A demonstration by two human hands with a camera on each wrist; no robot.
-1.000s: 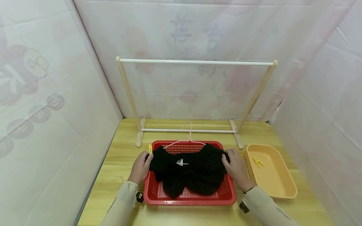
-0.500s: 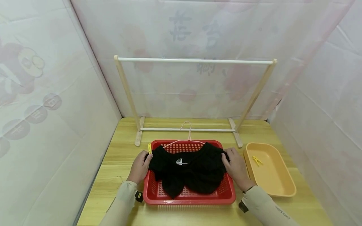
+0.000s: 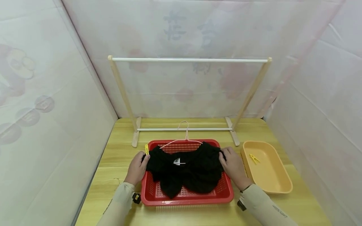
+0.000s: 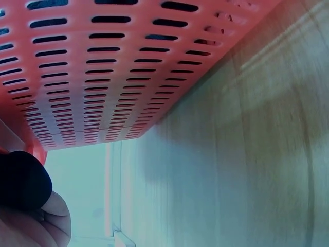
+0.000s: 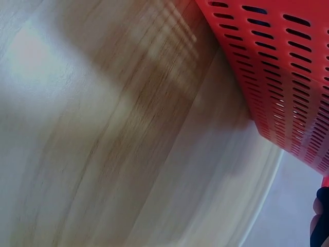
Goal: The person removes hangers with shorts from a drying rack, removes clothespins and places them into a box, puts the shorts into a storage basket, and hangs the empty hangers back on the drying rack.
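A black top [image 3: 192, 171] with a white neck label lies spread over a red basket [image 3: 186, 201]. A pale pink hanger [image 3: 186, 138] sits inside its neckline, hook pointing up toward the back. My left hand [image 3: 136, 168] grips the top's left shoulder end, and in the left wrist view black cloth [image 4: 23, 180] covers part of its fingers. A yellow clothespin [image 3: 146, 149] stands upright by the left thumb; whether it is clipped to the cloth or held is unclear. On the other side my right hand [image 3: 233, 164] pinches the top's right shoulder end.
Behind the basket stands a drying rack with a white rail [image 3: 189, 60] and wooden legs. A yellow tray [image 3: 268, 175] at the right holds another yellow clothespin [image 3: 254, 158]. Fabric walls close in the wooden table [image 3: 113, 175] at the left, back and right.
The head view has shifted, so the whole scene sits slightly farther left. Both hands keep their hold on the top, with no clear movement relative to the basket.
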